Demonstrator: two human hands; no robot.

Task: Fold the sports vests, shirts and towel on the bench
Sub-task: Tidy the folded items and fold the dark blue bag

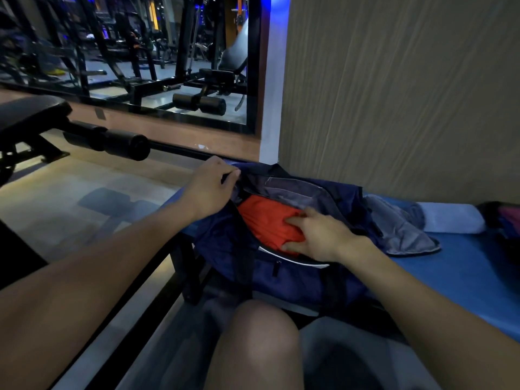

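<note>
A navy sports bag [284, 280] sits open at the left end of the blue bench [461, 271]. Inside it lies a folded orange garment [264, 218]. My right hand [315, 235] holds the near end of that orange garment, fingers above and thumb below, inside the bag's mouth. At the far left rim, my left hand [208, 187] pinches the bag's edge and holds it open. A grey garment [405, 229] lies on the bench just right of the bag. A rolled white towel [450, 218] rests beyond it by the wall.
A dark bundle with pink cloth [506, 220] lies at the bench's far right. A wood-grain wall [394, 94] backs the bench. A black gym bench with foam rollers [112, 142] stands on the floor to the left, under a mirror. My knee [259, 339] is below the bag.
</note>
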